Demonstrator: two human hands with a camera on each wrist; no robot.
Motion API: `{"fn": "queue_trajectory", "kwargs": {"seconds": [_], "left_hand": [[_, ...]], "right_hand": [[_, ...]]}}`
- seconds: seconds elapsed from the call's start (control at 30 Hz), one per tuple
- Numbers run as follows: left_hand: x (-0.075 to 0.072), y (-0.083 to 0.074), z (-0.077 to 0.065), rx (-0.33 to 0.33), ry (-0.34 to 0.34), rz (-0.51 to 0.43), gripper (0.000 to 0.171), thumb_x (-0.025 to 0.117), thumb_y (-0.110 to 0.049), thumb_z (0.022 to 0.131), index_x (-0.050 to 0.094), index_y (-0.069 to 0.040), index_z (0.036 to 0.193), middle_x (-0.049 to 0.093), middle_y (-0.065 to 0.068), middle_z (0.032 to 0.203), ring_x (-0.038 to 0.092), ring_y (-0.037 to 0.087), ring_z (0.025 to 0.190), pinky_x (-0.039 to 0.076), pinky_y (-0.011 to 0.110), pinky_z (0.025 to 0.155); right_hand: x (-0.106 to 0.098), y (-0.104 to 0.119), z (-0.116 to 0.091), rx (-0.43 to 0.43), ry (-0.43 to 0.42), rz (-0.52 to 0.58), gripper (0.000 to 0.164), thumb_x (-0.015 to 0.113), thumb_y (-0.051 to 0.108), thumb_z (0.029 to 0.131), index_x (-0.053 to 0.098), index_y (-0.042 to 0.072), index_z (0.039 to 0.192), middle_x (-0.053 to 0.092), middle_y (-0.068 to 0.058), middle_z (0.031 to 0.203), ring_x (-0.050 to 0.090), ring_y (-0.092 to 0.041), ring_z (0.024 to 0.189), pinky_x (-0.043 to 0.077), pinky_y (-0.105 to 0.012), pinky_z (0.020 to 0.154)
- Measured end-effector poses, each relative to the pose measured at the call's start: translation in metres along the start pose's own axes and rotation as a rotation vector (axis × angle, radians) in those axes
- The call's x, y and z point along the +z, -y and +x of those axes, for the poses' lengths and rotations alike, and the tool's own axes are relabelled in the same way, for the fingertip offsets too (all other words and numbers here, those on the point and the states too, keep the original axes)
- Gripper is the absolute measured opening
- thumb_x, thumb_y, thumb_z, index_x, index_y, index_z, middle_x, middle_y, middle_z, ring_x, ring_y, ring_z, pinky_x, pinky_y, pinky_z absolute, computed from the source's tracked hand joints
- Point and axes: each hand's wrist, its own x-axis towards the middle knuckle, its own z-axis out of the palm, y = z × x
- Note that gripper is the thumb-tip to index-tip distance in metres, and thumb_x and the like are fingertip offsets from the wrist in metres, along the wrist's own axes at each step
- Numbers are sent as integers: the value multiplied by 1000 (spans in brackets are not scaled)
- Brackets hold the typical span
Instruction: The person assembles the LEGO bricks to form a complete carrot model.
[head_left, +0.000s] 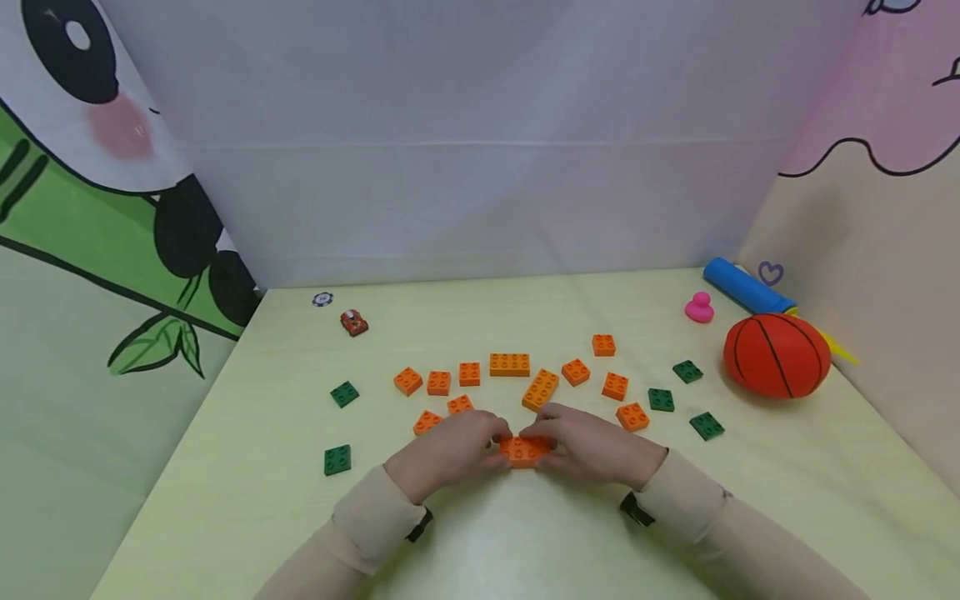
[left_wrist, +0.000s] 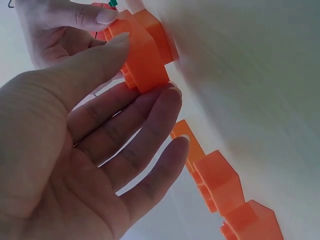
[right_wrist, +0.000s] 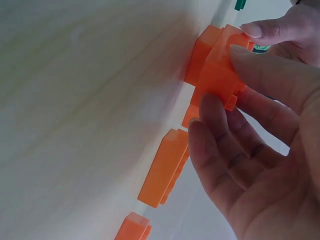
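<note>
At the near middle of the table, both hands hold a long orange toy brick (head_left: 523, 451) between them, studs up. The left hand (head_left: 456, 450) pinches its left end with thumb and fingertips. At the opposite end, the thumb and fingers of the right hand (head_left: 588, 443) pinch it too. In the left wrist view the held brick (left_wrist: 142, 60) sits over another orange brick (left_wrist: 159, 37) on its table side. That lower brick (right_wrist: 200, 55) also shows in the right wrist view, under the held one. Both little fingers stand away from the brick.
Several loose orange bricks (head_left: 509, 365) lie just beyond the hands. Green bricks lie left (head_left: 337, 459) and right (head_left: 707, 426). A small red toy car (head_left: 354, 322) stands back left. A basketball (head_left: 777, 356), a pink toy (head_left: 699, 307) and a blue roll (head_left: 748, 285) are at the right.
</note>
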Motion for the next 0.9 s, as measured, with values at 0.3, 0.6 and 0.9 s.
{"fn": "queue_trajectory", "kwargs": {"seconds": [0.3,0.6,0.9], "left_hand": [[2,7,3,-7,-8,-70,22,74,-21,90,69,-13,110,65,-8,95,55,9,77,49,24,73],[6,10,8,-11,-14,-76,26,74,-21,89,68,-11,113,60,-9,88,53,9,73,47,24,72],[6,6,7,-53,4,-86,28,73,-23,89,67,-13,115,57,-9,83,53,8,71,47,23,71]], "right_hand": [[-1,2,5,27,8,19,35,73,25,92,70,13,125,59,0,121,56,-12,96,52,-29,87],[-8,-15,18,46,-123,-70,27,63,32,99,71,14,118,67,2,113,62,-16,99,54,-35,86],[-16,-35,35,-24,-131,-271,36,67,5,93,65,8,129,62,-11,134,57,-33,123,47,-50,102]]}}
